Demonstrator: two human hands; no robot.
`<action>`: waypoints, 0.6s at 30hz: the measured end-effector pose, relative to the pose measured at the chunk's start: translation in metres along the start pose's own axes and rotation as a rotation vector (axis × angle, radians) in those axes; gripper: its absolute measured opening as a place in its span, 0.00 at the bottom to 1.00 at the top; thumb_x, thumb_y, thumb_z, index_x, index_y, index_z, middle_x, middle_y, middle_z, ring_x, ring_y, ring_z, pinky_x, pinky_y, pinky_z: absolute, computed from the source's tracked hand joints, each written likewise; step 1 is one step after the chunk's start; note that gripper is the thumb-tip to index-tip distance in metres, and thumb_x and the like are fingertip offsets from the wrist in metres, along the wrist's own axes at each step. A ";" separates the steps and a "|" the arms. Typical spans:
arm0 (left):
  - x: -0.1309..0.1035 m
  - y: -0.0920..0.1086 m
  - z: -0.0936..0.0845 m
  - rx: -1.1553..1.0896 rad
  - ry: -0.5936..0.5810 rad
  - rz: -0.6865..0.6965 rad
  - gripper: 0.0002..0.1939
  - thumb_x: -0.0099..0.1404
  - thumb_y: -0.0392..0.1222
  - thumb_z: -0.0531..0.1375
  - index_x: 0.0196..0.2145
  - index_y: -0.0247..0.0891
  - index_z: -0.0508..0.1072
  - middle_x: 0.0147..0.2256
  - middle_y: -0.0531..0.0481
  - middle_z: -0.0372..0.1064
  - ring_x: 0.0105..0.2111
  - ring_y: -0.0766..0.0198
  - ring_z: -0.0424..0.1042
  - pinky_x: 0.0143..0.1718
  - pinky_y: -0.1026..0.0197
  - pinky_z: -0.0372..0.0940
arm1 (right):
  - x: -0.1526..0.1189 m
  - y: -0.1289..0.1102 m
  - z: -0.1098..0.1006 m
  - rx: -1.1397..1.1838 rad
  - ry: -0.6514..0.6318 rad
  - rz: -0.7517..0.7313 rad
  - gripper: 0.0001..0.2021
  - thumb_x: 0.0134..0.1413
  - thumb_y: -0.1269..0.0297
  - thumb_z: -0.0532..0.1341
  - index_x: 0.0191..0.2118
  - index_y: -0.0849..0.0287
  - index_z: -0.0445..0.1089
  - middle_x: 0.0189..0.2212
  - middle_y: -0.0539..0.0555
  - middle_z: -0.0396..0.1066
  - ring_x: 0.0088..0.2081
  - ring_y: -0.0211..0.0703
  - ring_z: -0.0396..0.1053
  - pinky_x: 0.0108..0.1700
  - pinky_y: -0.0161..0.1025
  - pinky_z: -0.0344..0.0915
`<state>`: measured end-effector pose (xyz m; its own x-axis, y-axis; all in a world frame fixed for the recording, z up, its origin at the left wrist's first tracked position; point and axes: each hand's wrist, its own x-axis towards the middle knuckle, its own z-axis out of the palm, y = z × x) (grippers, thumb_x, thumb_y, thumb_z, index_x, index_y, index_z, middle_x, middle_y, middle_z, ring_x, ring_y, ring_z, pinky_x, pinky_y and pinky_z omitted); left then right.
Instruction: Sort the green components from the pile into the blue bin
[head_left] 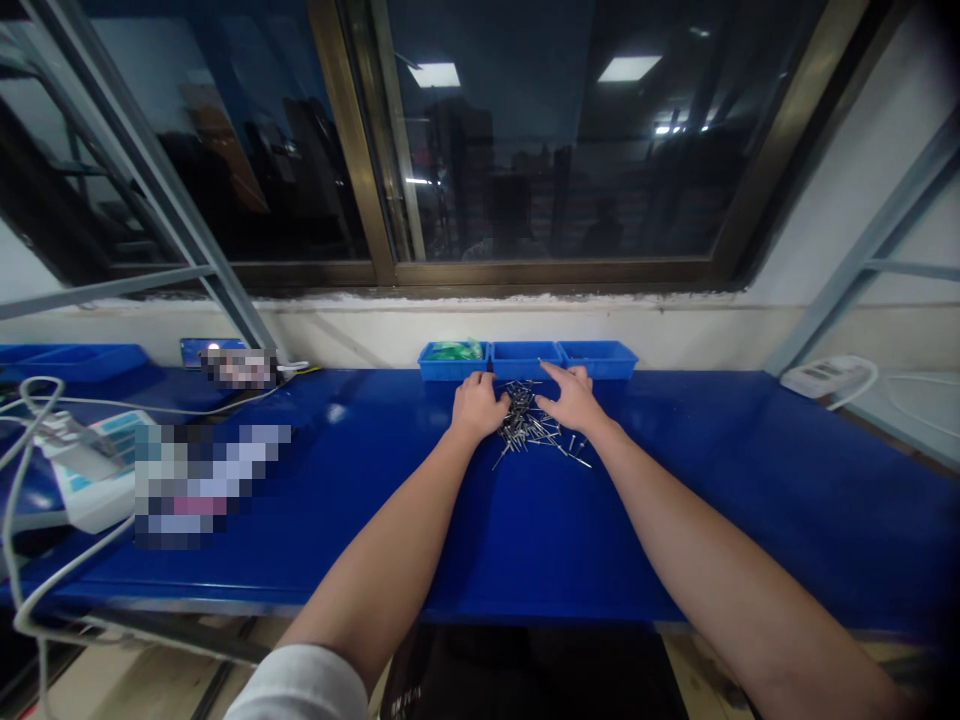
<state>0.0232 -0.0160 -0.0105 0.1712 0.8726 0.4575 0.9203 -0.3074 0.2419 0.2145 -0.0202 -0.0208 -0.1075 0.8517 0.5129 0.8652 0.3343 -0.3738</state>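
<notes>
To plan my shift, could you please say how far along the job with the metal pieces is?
Little looks done: the middle bin shows no pieces; what lies in the right bin is too small to tell. Under way is the pile of metal pieces, with the left hand and right hand at its sides; any grip is unclear. Apparently that whole pile is left, including strays on the blue table.

White sleeve (pixel 300 685), bare hands.
Through my remote view, I see the plain, pale cuff circling my left arm (pixel 375 570) near the elbow; my left hand (pixel 478 408) and right hand (pixel 576 402) are ungloved.
</notes>
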 end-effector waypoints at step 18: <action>-0.006 -0.014 0.004 0.031 -0.391 -0.069 0.48 0.56 0.73 0.36 0.63 0.35 0.48 0.64 0.37 0.37 0.64 0.47 0.36 0.61 0.45 0.37 | 0.005 -0.001 -0.012 -0.364 -0.125 0.079 0.39 0.47 0.50 0.55 0.64 0.57 0.45 0.65 0.54 0.43 0.53 0.60 0.50 0.50 0.53 0.52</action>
<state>0.0108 -0.0159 -0.0201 0.2237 0.9714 0.0794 0.9436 -0.2362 0.2318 0.2186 -0.0214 -0.0087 -0.0734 0.9193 0.3867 0.9880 0.1199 -0.0977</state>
